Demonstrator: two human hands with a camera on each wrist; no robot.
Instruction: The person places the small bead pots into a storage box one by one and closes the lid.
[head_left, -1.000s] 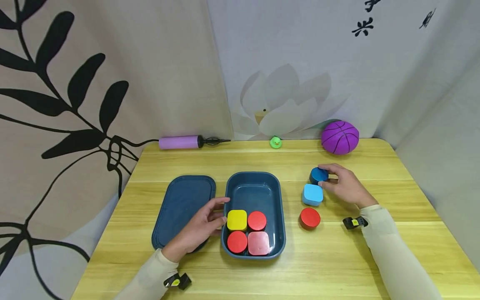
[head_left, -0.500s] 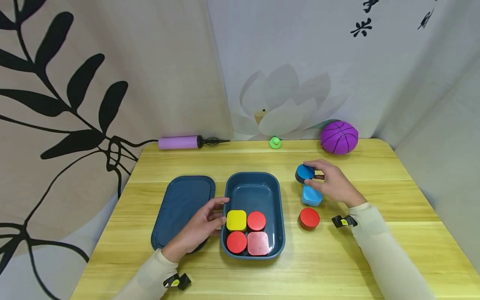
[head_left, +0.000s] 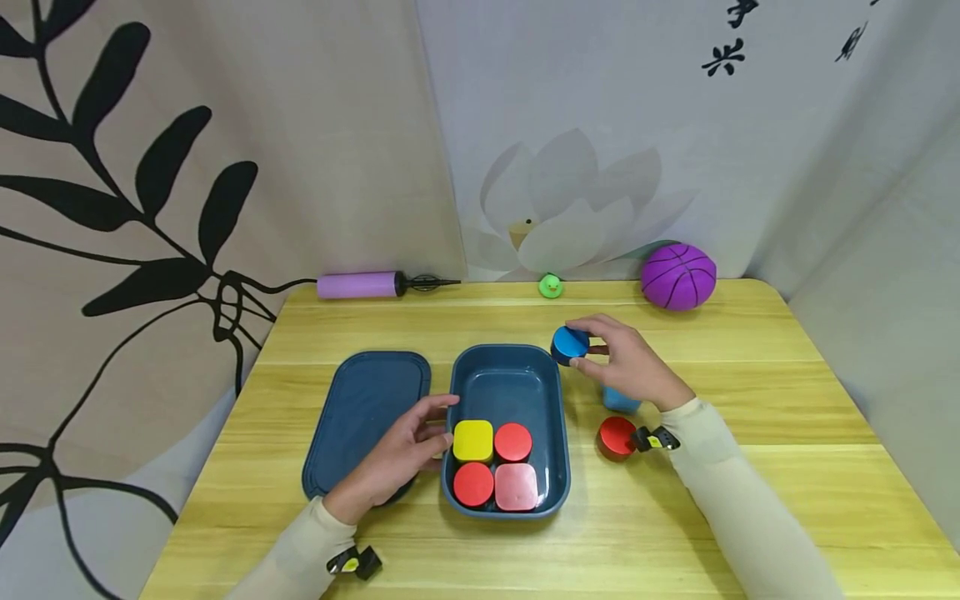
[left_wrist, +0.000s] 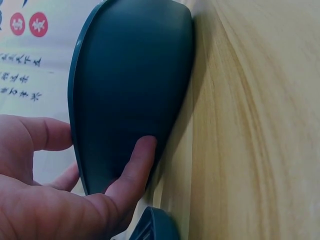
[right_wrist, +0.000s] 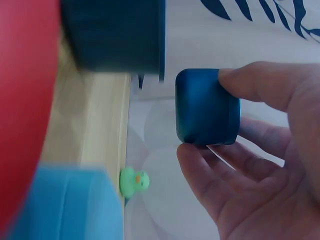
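My right hand (head_left: 630,358) pinches a round blue block (head_left: 570,344) between thumb and fingers. In the head view the block overlaps the back right corner of the dark blue box (head_left: 566,450); the right wrist view shows the block (right_wrist: 205,107) clear of the table. Inside the box's near half sit a yellow square block (head_left: 473,441), two red round blocks (head_left: 513,442) and a pinkish square block (head_left: 517,487). My left hand (head_left: 397,454) rests its fingertips on the box's left side; in the left wrist view thumb and fingers touch the box wall (left_wrist: 125,75).
Right of the box stand a light-blue square block (head_left: 619,402), partly hidden by my right hand, and a red round block (head_left: 617,439). The lid (head_left: 367,417) lies left of the box. Along the back edge are a purple pump (head_left: 358,285), green duck (head_left: 551,286) and purple ball (head_left: 678,277).
My right hand has lifted the round blue block from behind the light-blue one and carried it left to the box's back right corner. The left hand stays at the box.
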